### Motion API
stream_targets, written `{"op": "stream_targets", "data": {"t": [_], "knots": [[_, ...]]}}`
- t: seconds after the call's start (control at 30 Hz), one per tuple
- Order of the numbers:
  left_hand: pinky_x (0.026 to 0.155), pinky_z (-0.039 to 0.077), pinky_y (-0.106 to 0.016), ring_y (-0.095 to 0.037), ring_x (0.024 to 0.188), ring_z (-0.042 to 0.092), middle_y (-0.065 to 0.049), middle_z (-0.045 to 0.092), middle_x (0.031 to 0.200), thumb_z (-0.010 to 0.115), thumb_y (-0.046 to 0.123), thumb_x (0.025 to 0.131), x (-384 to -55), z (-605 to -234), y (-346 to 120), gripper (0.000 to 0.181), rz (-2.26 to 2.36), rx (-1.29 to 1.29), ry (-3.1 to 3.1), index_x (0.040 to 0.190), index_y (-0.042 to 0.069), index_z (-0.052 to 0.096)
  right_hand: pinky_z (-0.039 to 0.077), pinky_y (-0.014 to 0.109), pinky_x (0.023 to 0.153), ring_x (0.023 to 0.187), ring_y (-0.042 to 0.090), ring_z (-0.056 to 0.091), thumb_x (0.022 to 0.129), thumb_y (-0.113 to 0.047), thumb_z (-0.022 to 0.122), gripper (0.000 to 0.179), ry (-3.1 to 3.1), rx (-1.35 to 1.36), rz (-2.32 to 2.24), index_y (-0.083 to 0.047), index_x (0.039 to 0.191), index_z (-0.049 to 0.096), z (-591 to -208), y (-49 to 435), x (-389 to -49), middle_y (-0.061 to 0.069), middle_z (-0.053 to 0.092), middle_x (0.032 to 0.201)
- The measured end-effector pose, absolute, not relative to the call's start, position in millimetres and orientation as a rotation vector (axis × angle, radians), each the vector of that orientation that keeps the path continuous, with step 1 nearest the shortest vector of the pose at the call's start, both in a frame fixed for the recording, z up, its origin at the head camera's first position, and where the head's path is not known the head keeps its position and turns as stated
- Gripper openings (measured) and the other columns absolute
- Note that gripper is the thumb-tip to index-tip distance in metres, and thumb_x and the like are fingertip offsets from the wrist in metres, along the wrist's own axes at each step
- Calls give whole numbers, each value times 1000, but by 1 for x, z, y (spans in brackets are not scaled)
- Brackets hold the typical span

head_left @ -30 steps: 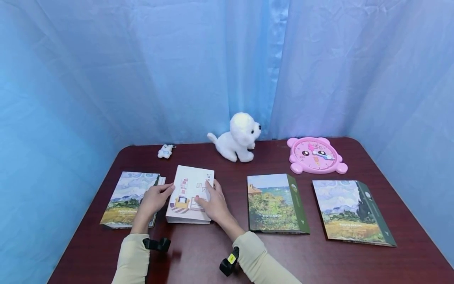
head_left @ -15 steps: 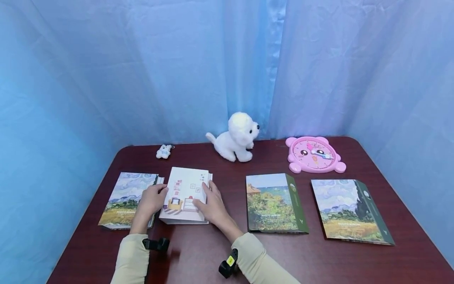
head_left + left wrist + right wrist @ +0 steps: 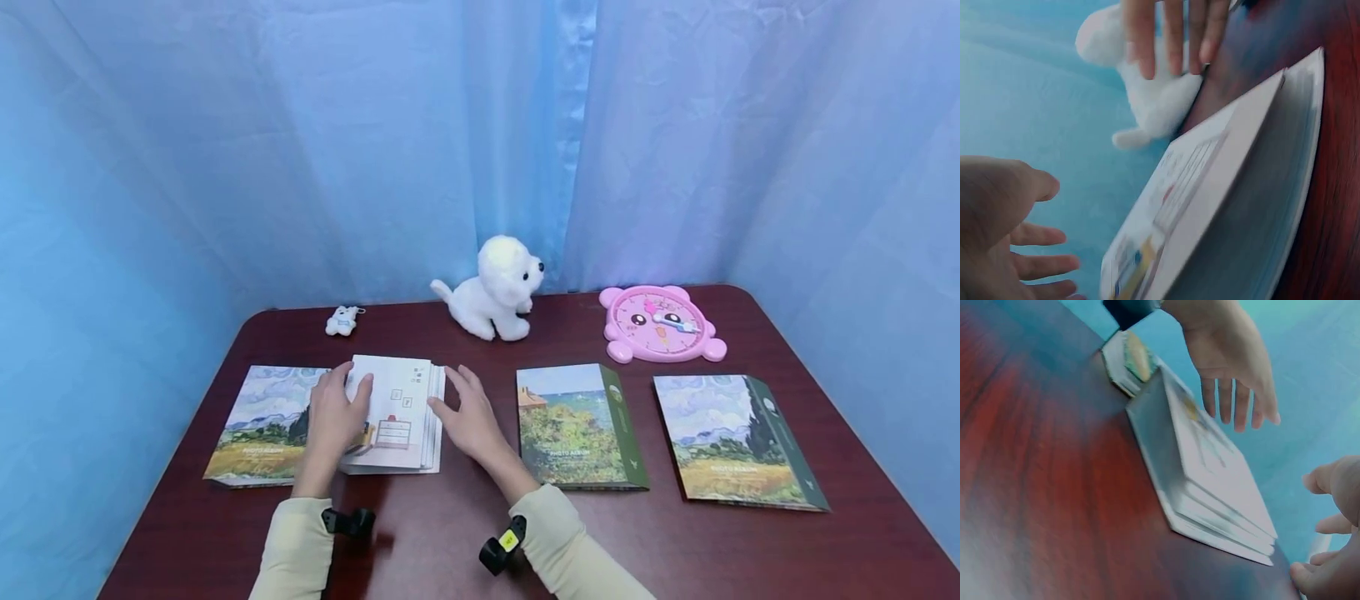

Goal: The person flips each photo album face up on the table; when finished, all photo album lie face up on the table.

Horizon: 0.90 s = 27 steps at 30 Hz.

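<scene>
A thick white album [image 3: 401,396] with a drawn room on its cover lies toward the left of the table. Over its left side, my left hand [image 3: 335,417] hovers with loose, spread fingers and covers part of the drawing. At the album's right edge is my right hand [image 3: 477,421], fingers extended and thumb apart. Both wrist views show the hands off the cover, holding nothing. The cover stands slightly raised over the stacked pages [image 3: 1225,519] in the right wrist view. Left of it lies a landscape-print photo album [image 3: 255,425], partly behind my left hand.
Two more photo albums lie to the right, one with a seaside print [image 3: 570,425] and one with a wheat-field print [image 3: 731,442]. Along the back are a small bear charm [image 3: 342,321], a white plush dog [image 3: 495,292] and a pink toy clock [image 3: 662,323].
Both hands have let go of the white album's sides. The right hand has drawn off to the right; the left has risen over the left edge. The album has shifted slightly left.
</scene>
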State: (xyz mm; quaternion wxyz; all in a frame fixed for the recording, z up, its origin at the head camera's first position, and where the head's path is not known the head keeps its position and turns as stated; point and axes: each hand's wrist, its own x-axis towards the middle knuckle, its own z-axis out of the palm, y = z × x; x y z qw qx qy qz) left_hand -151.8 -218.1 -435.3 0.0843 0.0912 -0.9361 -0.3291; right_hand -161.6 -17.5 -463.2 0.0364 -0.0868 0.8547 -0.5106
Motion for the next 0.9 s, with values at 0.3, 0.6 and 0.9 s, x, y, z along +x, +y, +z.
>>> {"op": "stream_targets", "data": {"t": [0.3, 0.6, 0.9], "knots": [[105, 38, -51, -36, 128, 44, -20, 47, 136, 53, 28, 97, -154, -437, -176, 45, -1107, 141, -2634, 133, 1, 52, 39, 52, 104, 131, 37, 44, 95, -33, 57, 56, 2663, -174, -1611, -16, 147, 40, -448, 25, -167, 11, 24, 157], [92, 52, -41, -33, 116, 56, -19, 54, 128, 59, 25, 95, -158, -442, -128, 44, -1358, 6, -2604, 132, 1, 53, 39, 50, 106, 131, 43, 42, 93, -22, 60, 55, 2708, -63, -1690, -10, 144, 43, -443, 72, -170, 17, 23, 155], [93, 50, -43, -33, 113, 59, -20, 54, 129, 60, 28, 95, -155, -456, -92, 56, -1578, -185, -2706, 141, 2, 43, 32, 55, 109, 136, 42, 35, 93, -20, 59, 59, 2767, 30, -1593, -9, 146, 38, -446, 122, -165, 18, 18, 157]]}}
